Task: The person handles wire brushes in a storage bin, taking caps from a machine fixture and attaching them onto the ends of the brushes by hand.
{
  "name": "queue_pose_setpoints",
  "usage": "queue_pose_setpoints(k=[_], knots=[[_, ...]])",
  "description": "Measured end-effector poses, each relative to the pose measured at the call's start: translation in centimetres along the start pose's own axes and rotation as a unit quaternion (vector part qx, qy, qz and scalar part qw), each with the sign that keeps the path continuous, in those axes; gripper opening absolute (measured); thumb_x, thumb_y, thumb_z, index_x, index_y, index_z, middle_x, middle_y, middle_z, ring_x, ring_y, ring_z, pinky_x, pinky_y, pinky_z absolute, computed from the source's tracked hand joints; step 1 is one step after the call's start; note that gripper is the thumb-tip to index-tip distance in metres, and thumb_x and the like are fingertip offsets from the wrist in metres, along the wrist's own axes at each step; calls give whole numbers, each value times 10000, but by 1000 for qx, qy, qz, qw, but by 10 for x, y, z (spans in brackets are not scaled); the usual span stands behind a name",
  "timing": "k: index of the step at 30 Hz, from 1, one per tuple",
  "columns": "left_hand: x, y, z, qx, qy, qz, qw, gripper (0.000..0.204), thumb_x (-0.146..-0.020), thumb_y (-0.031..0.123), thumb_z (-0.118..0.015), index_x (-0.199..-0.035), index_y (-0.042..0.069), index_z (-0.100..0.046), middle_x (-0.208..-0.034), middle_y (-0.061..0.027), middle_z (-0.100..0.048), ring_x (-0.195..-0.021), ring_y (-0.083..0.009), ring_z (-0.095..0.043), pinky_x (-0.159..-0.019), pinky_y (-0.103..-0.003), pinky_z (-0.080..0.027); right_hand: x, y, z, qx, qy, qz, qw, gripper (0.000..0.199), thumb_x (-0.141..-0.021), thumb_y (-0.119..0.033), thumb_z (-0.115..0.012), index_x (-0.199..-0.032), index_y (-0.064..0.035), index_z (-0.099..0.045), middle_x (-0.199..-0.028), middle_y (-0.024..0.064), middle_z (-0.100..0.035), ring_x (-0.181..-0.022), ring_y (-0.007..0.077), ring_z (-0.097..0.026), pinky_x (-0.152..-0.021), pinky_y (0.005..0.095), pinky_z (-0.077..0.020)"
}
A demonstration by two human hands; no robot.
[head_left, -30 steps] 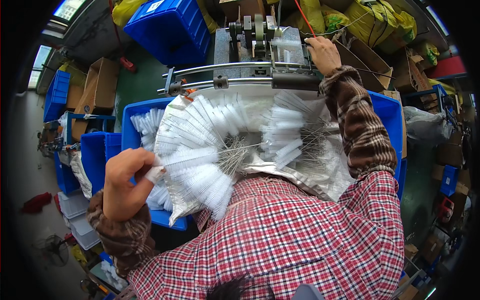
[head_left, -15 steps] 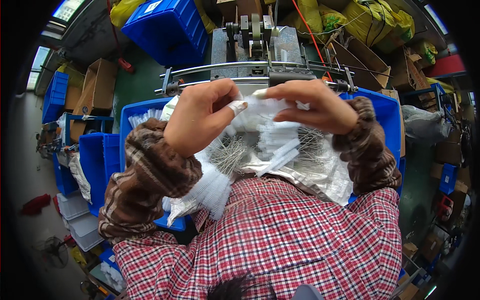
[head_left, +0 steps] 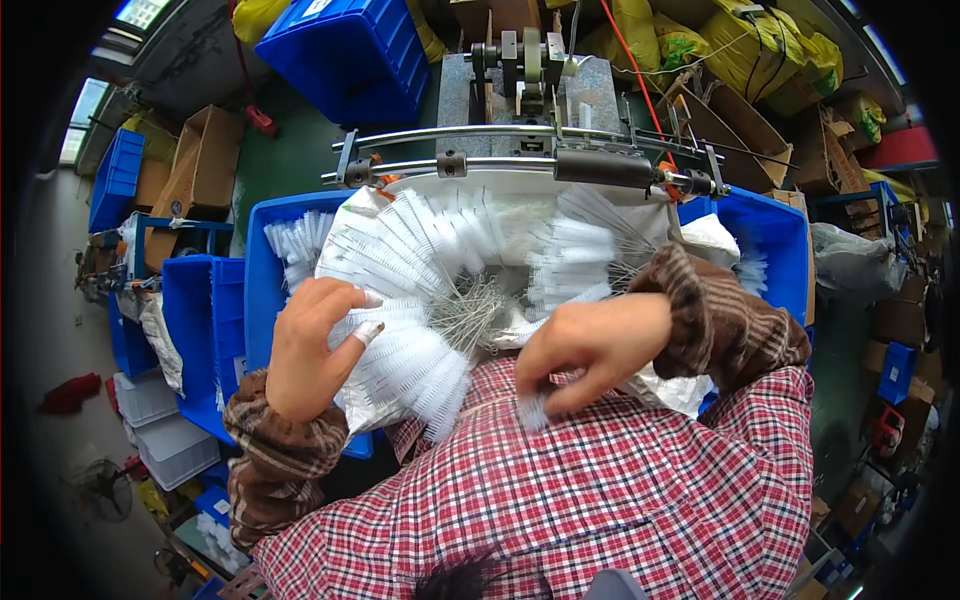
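White bristle brushes (head_left: 385, 262) with twisted wire stems lie fanned out in a pile, their wire ends (head_left: 470, 312) bunched at the middle. My left hand (head_left: 312, 345) is at the left edge of this pile, thumb and forefinger apart over the bristles, pale wraps on their tips. My right hand (head_left: 590, 345) is closed, fingers pointing down, in front of my checked shirt. A blurred white bristle end sticks out below its fingers; the rest of that brush is hidden. Another stack of brushes (head_left: 570, 258) lies just beyond my right hand.
The brushes rest on a white woven sheet (head_left: 510, 215) over a blue bin (head_left: 262, 300). Beyond it stands a metal machine (head_left: 528, 75) with a horizontal rod (head_left: 500, 165). Blue crates (head_left: 345, 60), cardboard boxes (head_left: 200, 165) and yellow sacks (head_left: 750, 50) surround the place.
My hands were close together above the middle of the pile. Now the left has moved left and down to the pile's edge, the right down toward my body with a brush.
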State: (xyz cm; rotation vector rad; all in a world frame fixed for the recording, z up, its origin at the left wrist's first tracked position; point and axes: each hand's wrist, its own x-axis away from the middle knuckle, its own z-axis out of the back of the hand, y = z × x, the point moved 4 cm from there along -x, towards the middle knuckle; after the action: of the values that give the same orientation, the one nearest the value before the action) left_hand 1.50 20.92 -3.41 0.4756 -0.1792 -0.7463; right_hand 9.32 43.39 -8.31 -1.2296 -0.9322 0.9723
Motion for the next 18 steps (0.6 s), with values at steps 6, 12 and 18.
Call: queue_pose_setpoints(k=[6,12,18], knots=[[-20,52,18,-20,-113,-102,988,408,-717,23,-699,-1111,-9,-601,-1084,-178,-600,-1017,-348,-581,-870,-404,-470,53,24,75,128,366,-125,913,191,-890,-107,-601,-1053,-7,-601,-887,74,-604,-812,172,-574,-723,297,-466],[-50,70,-46,-161,-216,-156,950,580,-738,208,-733,-1241,7,-526,-1179,-176,-569,-1174,-333,-507,-1000,-414,-400,64,102,56,576,392,-234,678,176,-761,-41,-570,-934,-69,-585,-853,101,-589,-844,257,-584,-715,374,-489],[-1,46,-92,-256,-285,-116,916,711,-683,359,-786,-1267,72,-501,-1296,-140,-500,-1277,-340,-408,-1072,-564,-275,72,142,35,469,435,-275,718,225,-780,-42,-530,-1001,-56,-573,-917,128,-619,-878,300,-610,-757,388,-498]])
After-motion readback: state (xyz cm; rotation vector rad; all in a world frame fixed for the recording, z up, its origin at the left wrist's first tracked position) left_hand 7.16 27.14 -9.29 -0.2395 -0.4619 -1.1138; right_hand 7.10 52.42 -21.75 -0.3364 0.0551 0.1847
